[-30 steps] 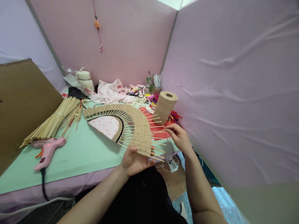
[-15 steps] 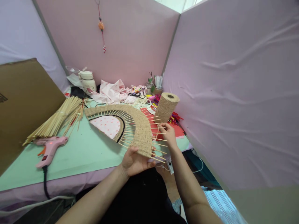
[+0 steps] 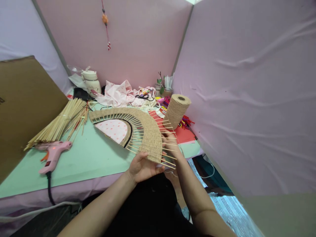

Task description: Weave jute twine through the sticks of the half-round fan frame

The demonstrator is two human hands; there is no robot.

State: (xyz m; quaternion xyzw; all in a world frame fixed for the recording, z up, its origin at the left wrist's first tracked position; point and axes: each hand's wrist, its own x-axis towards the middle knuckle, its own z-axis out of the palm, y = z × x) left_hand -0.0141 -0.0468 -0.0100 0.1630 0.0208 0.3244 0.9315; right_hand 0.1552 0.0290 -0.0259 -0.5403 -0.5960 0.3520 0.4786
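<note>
A half-round woven fan [image 3: 150,136] of thin wooden sticks and tan paper twine is held up over the table, its stick ends poking out on the right. Dotted pink-white fabric with a black edge fills its inner part. My left hand [image 3: 144,168] grips the lower rim, thumb on top and fingers beneath. My right hand [image 3: 170,143] is behind the protruding sticks at the right edge; its fingers are partly hidden, and whether they pinch the twine I cannot make out. Just beyond it stands a tilted spool of tan twine [image 3: 177,112].
On the left lie a bundle of thin sticks [image 3: 60,121] and a pink glue gun [image 3: 54,154] with a black cord. A cardboard box [image 3: 27,105] leans at far left. Behind are a cream bottle [image 3: 91,82], crumpled pink cloth [image 3: 118,92] and red sheets [image 3: 184,135].
My right hand has moved from in front of the stick ends to behind them, slightly left. The left hand keeps its hold on the fan, and the view has shifted slightly.
</note>
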